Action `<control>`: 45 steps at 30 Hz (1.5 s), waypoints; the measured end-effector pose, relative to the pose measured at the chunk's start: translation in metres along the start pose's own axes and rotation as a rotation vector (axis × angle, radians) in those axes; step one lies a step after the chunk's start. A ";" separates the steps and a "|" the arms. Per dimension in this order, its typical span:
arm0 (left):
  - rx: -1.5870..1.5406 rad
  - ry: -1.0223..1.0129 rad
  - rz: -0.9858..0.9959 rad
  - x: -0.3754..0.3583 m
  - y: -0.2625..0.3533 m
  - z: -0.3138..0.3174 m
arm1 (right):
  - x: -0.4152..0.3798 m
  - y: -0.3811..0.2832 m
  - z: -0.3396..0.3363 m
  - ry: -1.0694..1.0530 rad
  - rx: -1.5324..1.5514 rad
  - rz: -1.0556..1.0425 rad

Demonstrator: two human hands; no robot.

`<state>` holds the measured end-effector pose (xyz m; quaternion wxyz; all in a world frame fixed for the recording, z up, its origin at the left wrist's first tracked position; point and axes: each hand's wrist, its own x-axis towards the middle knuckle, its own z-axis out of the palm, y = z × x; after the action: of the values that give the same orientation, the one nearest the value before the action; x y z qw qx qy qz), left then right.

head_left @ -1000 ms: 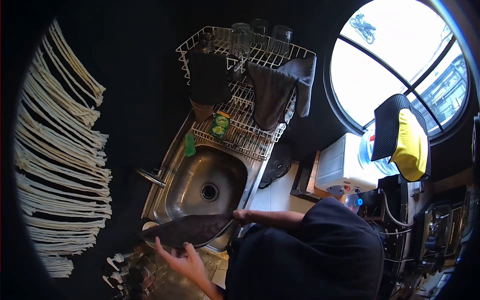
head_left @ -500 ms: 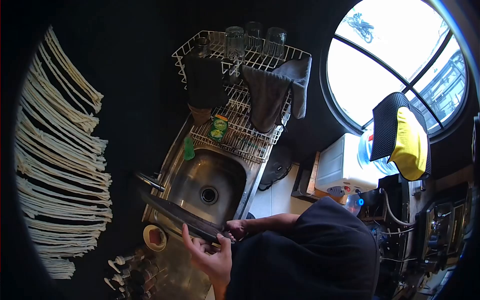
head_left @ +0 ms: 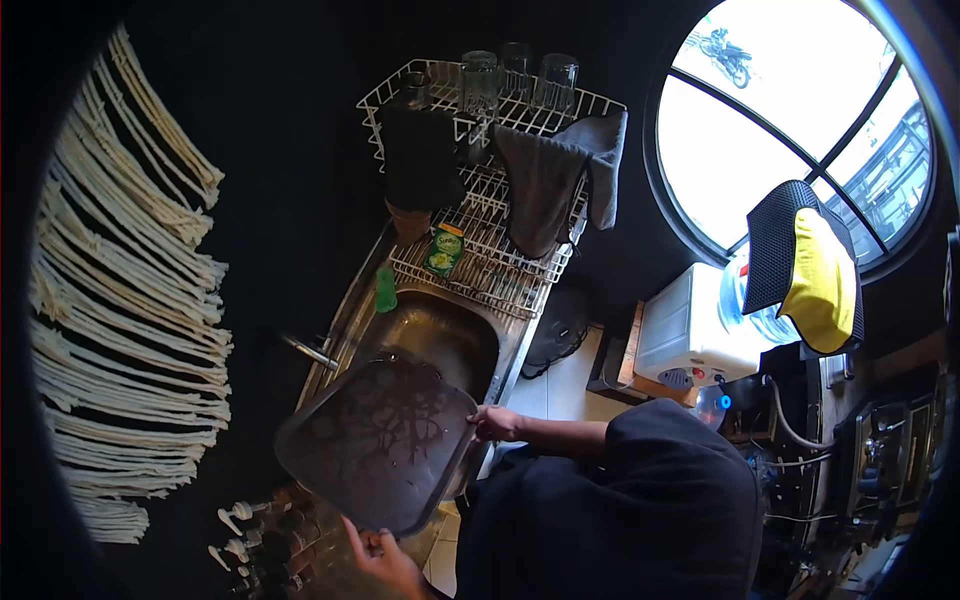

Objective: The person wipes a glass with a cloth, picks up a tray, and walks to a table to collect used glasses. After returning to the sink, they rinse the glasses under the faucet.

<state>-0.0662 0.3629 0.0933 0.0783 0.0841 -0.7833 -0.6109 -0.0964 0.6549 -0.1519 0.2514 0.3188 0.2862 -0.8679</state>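
Observation:
A dark serving tray [head_left: 375,445] with rounded corners and wet streaks on its face is held over the near part of the sink [head_left: 487,335]. My right hand [head_left: 495,423] grips one edge of it, fingers closed around the rim. At the opposite, lower corner, my left hand [head_left: 385,565] holds the rim between thumb and fingers. The tray's broad face is turned toward me and hides much of the basin and the drain. Beside the tray's far edge is the metal tap [head_left: 312,350].
Glasses [head_left: 478,85] and grey cloths [head_left: 540,185] sit on a white wire rack [head_left: 590,100]. A green dish soap pack [head_left: 445,250] and a green sponge [head_left: 385,289] lie by the sink. Pump bottles [head_left: 250,545] stand lower left; a white water dispenser [head_left: 665,330] is at right.
The tray has swung from nearly edge-on to showing its broad face. My left hand has moved down and my right hand slightly up, both on the rim.

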 end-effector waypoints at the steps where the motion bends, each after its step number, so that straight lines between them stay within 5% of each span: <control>1: 0.004 0.018 -0.046 -0.007 -0.007 -0.012 | -0.025 -0.009 0.014 0.046 -0.064 -0.036; 8: -0.177 0.164 -0.228 -0.070 -0.087 -0.062 | -0.027 0.028 0.005 0.046 -0.265 -0.034; 10: -0.292 0.204 -0.266 -0.090 -0.078 -0.078 | -0.010 0.041 -0.018 -0.166 -0.055 0.356; 12: -0.368 0.203 -0.321 -0.113 -0.099 -0.108 | -0.046 0.056 0.024 0.152 -0.625 0.124; 14: -0.324 0.212 -0.402 -0.133 -0.112 -0.136 | -0.065 0.066 0.054 0.178 -0.752 0.059; 16: -0.346 0.324 -0.420 -0.153 -0.138 -0.154 | -0.063 0.080 0.055 -0.110 -0.607 0.071; 18: -0.314 0.261 -0.576 -0.164 -0.135 -0.172 | -0.063 0.096 0.063 -0.215 -0.701 -0.005; 22: -0.308 0.398 -0.550 -0.185 -0.176 -0.199 | -0.061 0.127 0.094 -0.269 -0.848 -0.118; 32: -0.555 0.450 -0.760 -0.141 -0.280 -0.252 | -0.005 0.175 0.124 0.053 -1.234 0.121; 35: -0.747 0.505 -0.704 -0.131 -0.335 -0.252 | 0.015 0.183 0.125 0.080 -1.126 0.111; 38: -0.984 0.748 -0.643 -0.126 -0.315 -0.240 | 0.045 0.184 0.117 0.117 -0.989 0.206; 41: -1.076 0.935 -0.525 -0.135 -0.324 -0.233 | 0.046 0.173 0.105 -0.208 -1.344 0.206; 42: -1.088 1.009 -0.493 -0.137 -0.327 -0.233 | 0.086 0.173 0.058 -0.129 -1.611 0.152; 43: -0.820 1.040 -0.491 -0.146 -0.331 -0.229 | 0.080 0.171 0.075 -0.230 -1.832 0.096; 45: -0.586 1.073 -0.551 -0.177 -0.320 -0.221 | 0.050 0.170 0.119 -0.230 -1.751 0.408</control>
<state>0.1672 0.1182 -0.1679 0.3177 0.5483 -0.3873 -0.6696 -0.0735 0.4429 -0.1689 0.5799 -0.0305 0.7549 -0.3049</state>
